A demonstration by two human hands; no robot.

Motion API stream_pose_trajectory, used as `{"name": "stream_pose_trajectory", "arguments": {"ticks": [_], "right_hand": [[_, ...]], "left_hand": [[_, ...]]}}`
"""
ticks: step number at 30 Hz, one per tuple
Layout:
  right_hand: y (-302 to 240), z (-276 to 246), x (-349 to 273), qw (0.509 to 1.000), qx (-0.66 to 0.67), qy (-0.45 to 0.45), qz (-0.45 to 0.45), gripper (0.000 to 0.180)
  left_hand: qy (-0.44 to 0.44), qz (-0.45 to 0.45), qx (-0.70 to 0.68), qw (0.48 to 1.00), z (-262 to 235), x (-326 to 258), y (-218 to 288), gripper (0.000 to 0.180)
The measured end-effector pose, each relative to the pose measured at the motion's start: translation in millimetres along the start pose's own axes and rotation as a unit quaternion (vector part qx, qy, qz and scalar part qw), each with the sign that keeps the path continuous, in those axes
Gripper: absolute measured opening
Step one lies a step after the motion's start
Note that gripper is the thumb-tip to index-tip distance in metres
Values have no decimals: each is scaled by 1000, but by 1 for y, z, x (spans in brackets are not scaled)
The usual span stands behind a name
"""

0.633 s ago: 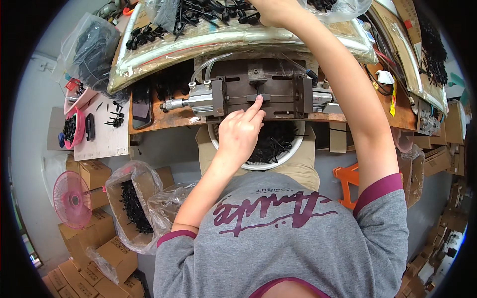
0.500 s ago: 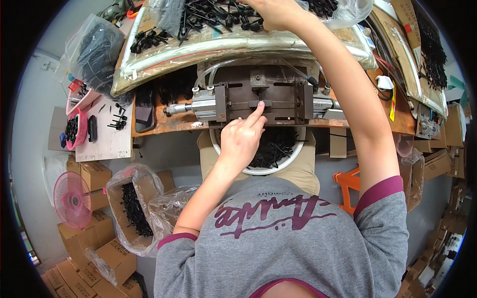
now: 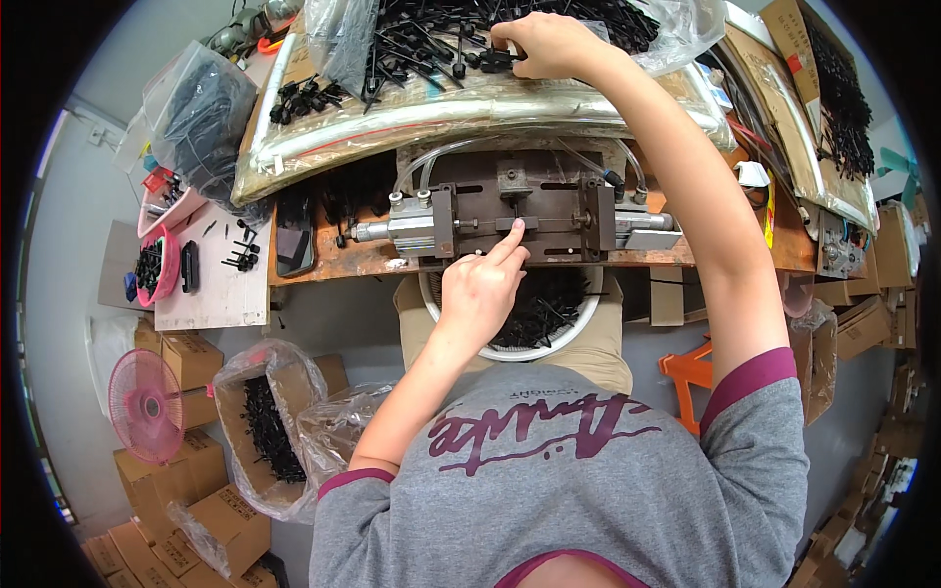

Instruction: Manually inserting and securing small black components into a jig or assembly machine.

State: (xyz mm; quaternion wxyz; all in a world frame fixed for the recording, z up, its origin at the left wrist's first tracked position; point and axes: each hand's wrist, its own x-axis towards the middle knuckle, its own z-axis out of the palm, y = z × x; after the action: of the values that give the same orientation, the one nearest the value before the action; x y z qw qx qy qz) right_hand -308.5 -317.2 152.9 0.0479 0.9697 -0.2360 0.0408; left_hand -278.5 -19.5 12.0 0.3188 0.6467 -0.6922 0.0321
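Black plastic parts (image 3: 510, 29), loosely heaped

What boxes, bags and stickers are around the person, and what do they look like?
Clear plastic bag: top of the bench, crinkly, full of black parts, right hand on the parts.
Second clear bag: upper left, stuffed with dark parts.
Open cardboard box: floor at left, brown, plastic-lined, black parts inside.
Stacked cardboard boxes: lower left, brown, taped.
Yellow label: bench's right edge, small strip.
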Motion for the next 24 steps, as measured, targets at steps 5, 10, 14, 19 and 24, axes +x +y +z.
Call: {"name": "stream_pose_trajectory", "arguments": {"ticks": [5,10,14,19,24], "right_hand": [[1,0,-9,997,-38,62,-33,45],[3,8,-5,997,-48,50,26,45],[10,4,-8,997,49,14,53,33],[33,17,-24,980,141,136,21,23],[28,-7,-39,921,246,255,163,28]], "left_hand": [[-1,7,-13,1000,-1,1,-1,26],[-17,-3,-48,999,-17,-5,8,24],[-58,-13,-111,992,-32,-21,15,28],[-67,-13,-138,988,-39,-30,21,40],[-56,-17,-175,983,-51,-21,26,44]]}}
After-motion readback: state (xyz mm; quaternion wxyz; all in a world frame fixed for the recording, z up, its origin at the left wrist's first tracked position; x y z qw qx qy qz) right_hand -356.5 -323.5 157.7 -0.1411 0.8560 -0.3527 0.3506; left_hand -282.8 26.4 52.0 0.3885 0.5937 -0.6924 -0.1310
